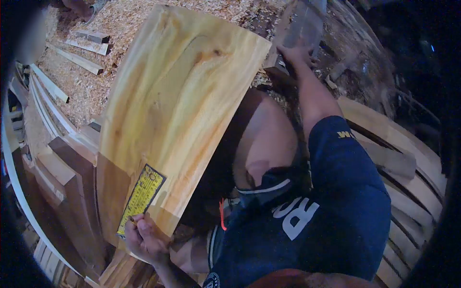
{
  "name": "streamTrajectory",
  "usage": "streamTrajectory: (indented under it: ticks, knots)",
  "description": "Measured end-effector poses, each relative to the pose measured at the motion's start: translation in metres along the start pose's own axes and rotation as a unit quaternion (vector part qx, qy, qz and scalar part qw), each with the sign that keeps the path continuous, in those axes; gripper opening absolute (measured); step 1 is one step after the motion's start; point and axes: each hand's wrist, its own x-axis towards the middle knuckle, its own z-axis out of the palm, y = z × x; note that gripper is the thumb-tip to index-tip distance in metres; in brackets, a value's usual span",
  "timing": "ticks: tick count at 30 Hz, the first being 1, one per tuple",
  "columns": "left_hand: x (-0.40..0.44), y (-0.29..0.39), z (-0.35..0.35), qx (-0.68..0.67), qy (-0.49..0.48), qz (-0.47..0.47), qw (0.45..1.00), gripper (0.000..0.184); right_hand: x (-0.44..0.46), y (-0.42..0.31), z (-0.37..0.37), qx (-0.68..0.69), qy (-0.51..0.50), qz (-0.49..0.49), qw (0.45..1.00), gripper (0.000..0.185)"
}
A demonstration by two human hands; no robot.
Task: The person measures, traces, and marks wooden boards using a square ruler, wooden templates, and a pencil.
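A broad, pale wooden board (168,110) with yellow-brown grain lies tilted in front of me, beside my bare leg. Near its lower end is a yellow label (146,189) with a dark border and black print, too small to read. My left hand (146,240) is at the label's lower part, with thumb and finger pinched together over its edge. Whatever is in the pinch is too small to make out. My right hand (297,55) is past the board's upper right corner, resting on the near end of a grey timber (302,24) with its fingers apart.
Wood shavings (129,38) cover the ground at the back, with short offcuts (77,60) among them. Thick brown timbers (77,177) and long strips stand at left. Stacked planks (408,192) lie at right. Part of another person's foot (93,10) shows at top left.
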Motion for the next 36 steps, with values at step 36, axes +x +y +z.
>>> streamTrajectory:
  ticks: [36]
  knots:
    - [0.0,-0.006,-0.005,0.028,-0.008,0.031,0.999,0.04,0.003,0.044,-0.004,0.097,-0.153,0.036,0.983,0.105]
